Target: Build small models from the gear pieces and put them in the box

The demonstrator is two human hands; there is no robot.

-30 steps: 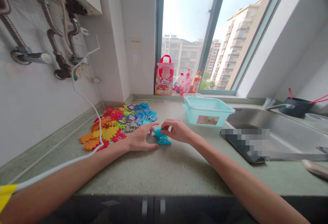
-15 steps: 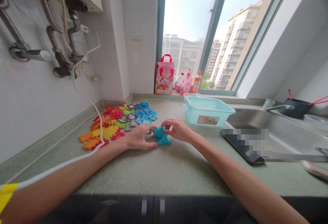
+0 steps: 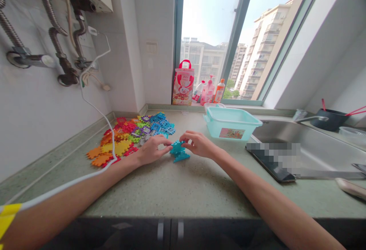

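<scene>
Both of my hands meet at a small teal assembly of interlocking plastic pieces [image 3: 178, 151] that stands on the green speckled countertop [image 3: 183, 189]. My left hand [image 3: 150, 150] pinches its left side with fingertips closed. From the right, my right hand [image 3: 199, 144] grips its top, fingers curled. A spread of flat toothed pieces in red, orange, yellow, green, purple and blue [image 3: 132, 133] lies just behind my left hand.
A light teal plastic tub [image 3: 231, 123] sits behind my right hand. A steel sink [image 3: 303, 147] with a dark tray lies to the right. A white cable [image 3: 94, 108] hangs from wall pipes across the pieces. Bottles and a red bag stand on the windowsill.
My left hand has drawn its fingers from flat on the counter into a pinch on the teal assembly. The assembly now stands slightly more upright between both hands.
</scene>
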